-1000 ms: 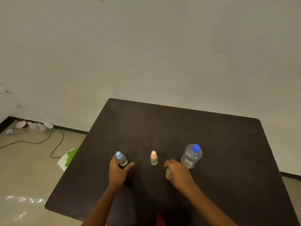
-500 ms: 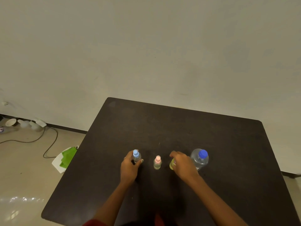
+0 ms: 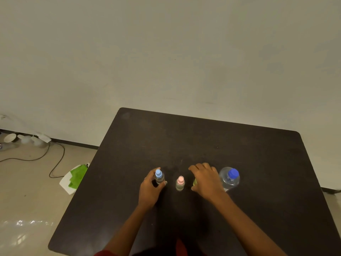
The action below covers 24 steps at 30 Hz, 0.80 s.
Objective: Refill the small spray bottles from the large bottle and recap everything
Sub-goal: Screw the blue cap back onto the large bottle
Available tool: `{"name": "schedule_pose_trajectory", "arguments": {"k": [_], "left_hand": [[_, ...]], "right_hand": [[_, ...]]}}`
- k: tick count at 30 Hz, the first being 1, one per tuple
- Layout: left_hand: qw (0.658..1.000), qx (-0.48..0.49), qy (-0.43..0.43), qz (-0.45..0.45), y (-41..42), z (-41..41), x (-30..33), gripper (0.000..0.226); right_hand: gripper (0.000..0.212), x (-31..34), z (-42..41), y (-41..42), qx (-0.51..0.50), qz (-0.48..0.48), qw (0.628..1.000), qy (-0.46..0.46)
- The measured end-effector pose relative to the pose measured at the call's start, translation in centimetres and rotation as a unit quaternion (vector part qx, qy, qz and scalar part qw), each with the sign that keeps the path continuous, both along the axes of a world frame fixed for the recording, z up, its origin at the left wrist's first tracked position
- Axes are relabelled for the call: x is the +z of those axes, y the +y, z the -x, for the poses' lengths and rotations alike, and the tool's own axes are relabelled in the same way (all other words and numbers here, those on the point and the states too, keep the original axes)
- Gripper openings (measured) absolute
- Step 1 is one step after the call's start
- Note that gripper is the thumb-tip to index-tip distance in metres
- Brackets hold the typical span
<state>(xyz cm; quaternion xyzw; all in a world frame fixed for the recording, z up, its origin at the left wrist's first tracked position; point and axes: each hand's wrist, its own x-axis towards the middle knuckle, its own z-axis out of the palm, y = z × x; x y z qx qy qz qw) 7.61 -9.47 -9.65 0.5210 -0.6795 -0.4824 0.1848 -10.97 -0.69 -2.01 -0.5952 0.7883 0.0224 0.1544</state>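
Note:
Three small spray bottles stand in a row on the dark table (image 3: 212,145). My left hand (image 3: 149,189) grips the blue-capped spray bottle (image 3: 159,176), fingers and thumb curled round its body. The pink-capped spray bottle (image 3: 180,183) stands free in the middle. My right hand (image 3: 206,180) covers the green spray bottle (image 3: 194,182) and curls over it; only a green sliver shows. The large clear bottle (image 3: 229,179) with a dark blue cap stands upright just right of my right hand.
The table's left edge runs close to my left hand; the floor lies beyond it. On the floor are a white tray with green cloth (image 3: 75,179), a black cable (image 3: 55,159) and some white bowls (image 3: 11,138) by the wall.
The view has shifted, so the bottles sit further right in frame. Both hands keep their holds on the blue and green bottles; my right hand now lies closer to the large bottle.

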Motion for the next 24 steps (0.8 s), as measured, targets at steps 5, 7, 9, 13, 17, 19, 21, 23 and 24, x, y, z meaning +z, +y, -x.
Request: {"name": "schedule_pose_trajectory", "arguments": {"k": [5,7,9,13,17,19,21,23,24], "left_hand": [[1.000,0.005,-0.007,0.000,0.2,-0.3,-0.1,0.048],[1.000,0.004,-0.008,0.001,0.2,-0.4,0.0,0.043],[1.000,0.000,-0.003,0.003,0.2,-0.4,0.2,0.039],[1.000,-0.003,-0.004,0.003,0.1,-0.6,0.4,0.040],[1.000,-0.005,-0.013,-0.003,0.1,-0.5,0.4,0.040],[1.000,-0.004,-0.015,-0.006,0.1,-0.4,0.5,0.043],[1.000,-0.003,-0.018,-0.009,0.1,-0.4,0.5,0.049],[1.000,-0.002,-0.022,-0.017,0.1,-0.4,0.5,0.055],[1.000,-0.004,-0.022,-0.019,0.1,-0.5,0.4,0.058]], "right_hand": [[0.057,0.2,-1.7,-1.1,0.065,0.017,0.997,-0.031],[0.041,-0.2,-2.4,-1.4,0.063,0.018,0.997,-0.039],[0.024,-0.4,-2.7,-1.6,0.051,0.035,0.998,-0.033],[0.020,-0.3,-2.8,-2.2,0.040,0.055,0.997,-0.024],[0.019,-0.4,-2.6,-2.6,0.039,0.056,0.997,-0.021],[0.020,-0.5,-2.5,-2.6,0.039,0.050,0.998,-0.019],[0.023,-0.5,-2.5,-2.7,0.041,0.045,0.998,-0.021],[0.027,-0.4,-2.5,-2.7,0.039,0.040,0.998,-0.022],[0.029,-0.3,-2.6,-2.7,0.038,0.037,0.998,-0.023]]}}
